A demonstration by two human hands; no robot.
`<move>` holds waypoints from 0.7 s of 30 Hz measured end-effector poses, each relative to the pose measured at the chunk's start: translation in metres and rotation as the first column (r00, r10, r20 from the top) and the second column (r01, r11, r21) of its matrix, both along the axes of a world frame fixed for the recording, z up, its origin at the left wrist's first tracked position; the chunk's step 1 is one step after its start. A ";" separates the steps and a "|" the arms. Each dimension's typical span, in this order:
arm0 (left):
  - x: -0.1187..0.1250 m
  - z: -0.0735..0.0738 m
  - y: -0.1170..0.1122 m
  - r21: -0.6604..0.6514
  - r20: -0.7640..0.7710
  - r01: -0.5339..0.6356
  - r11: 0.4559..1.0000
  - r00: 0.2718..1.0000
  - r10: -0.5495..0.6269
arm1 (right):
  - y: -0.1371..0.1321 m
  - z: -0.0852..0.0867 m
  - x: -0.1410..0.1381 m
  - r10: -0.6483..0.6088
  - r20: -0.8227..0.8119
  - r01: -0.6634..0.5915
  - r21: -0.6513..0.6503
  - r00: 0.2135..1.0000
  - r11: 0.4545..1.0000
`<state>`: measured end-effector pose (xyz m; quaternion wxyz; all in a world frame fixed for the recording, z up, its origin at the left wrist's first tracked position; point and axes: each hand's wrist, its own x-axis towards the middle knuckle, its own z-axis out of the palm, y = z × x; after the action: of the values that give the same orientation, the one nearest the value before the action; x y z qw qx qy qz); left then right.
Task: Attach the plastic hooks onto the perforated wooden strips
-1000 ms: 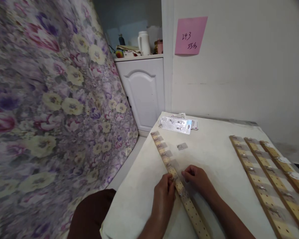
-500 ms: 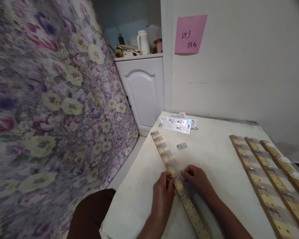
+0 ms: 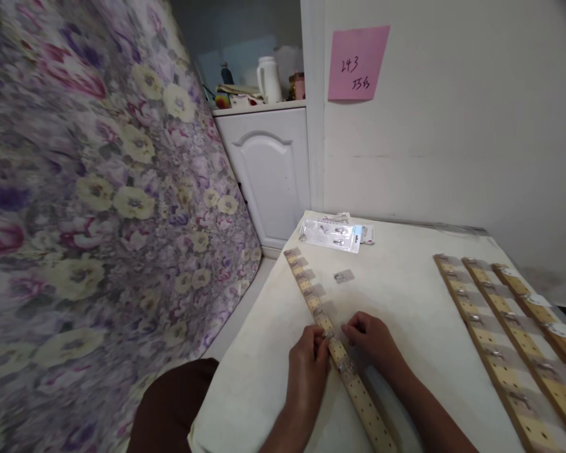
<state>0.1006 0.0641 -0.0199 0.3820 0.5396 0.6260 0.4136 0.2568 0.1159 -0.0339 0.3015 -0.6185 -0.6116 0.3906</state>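
A long wooden strip [image 3: 363,397] with rows of holes lies slantwise on the white table, with several metal hooks on clear backing pieces laid across it. My left hand [image 3: 307,365] is at its left edge, fingers closed in a pinch at a metal hook [image 3: 329,335] near the middle of the strip. Opposite, my right hand [image 3: 370,336] has its thumb and forefinger pressed together just right of the same hook's clear backing; anything between those fingertips is too small to make out. A loose hook on a clear backing [image 3: 343,277] lies beyond the hands.
Clear blister packaging [image 3: 332,235] with hooks in it lies at the table's far left corner. More wooden strips [image 3: 488,345] carrying hooks lie along the right side. A flowered curtain [image 3: 136,207] hangs left, and a white cabinet [image 3: 273,176] stands behind the table.
Both hands keep almost the same place and pose at the hook on the strip. The whole view has shifted slightly.
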 end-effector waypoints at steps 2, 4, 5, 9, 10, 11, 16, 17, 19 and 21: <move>0.000 0.001 0.000 0.001 -0.012 -0.001 1.000 1.000 0.001 | 0.000 0.000 -0.001 -0.008 0.032 0.008 0.022 0.999 1.000; 0.001 0.002 0.000 0.005 -0.020 0.002 1.000 1.000 -0.002 | -0.001 0.001 -0.002 -0.017 0.055 0.015 0.036 0.998 0.999; 0.001 0.002 0.000 0.006 -0.021 0.004 1.000 1.000 -0.004 | -0.002 0.002 -0.002 -0.021 0.061 0.019 0.038 0.998 0.999; 0.000 0.001 0.000 0.007 -0.028 0.008 1.000 1.000 -0.008 | -0.005 0.008 -0.005 -0.032 0.095 0.031 0.018 0.995 0.999; 0.000 0.001 0.000 0.008 -0.032 0.007 1.000 0.999 -0.007 | -0.006 0.010 -0.006 -0.035 0.110 0.033 0.015 0.993 0.999; 0.000 0.001 0.000 0.010 -0.035 0.007 1.000 0.999 -0.006 | -0.006 0.011 -0.008 -0.037 0.129 0.036 0.013 0.991 0.999; 0.000 0.000 0.000 0.019 -0.040 0.005 1.000 0.999 -0.004 | -0.007 0.014 -0.012 -0.041 0.242 0.042 0.003 0.970 0.999; 0.000 0.000 0.000 0.016 -0.040 0.003 1.000 0.999 -0.003 | -0.007 0.015 -0.013 -0.041 0.256 0.043 -0.004 0.966 0.999; 0.000 0.000 0.001 0.009 -0.034 0.004 1.000 0.999 -0.004 | -0.007 0.016 -0.013 -0.040 0.270 0.046 -0.015 0.962 0.999; 0.000 -0.001 0.001 0.003 -0.022 0.004 1.000 1.000 -0.004 | -0.005 0.017 -0.013 -0.034 0.272 0.043 -0.027 0.962 0.999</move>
<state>0.1006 0.0650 -0.0206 0.3750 0.5461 0.6285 0.4077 0.2437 0.1105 -0.0174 0.2125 -0.6826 -0.6286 0.3062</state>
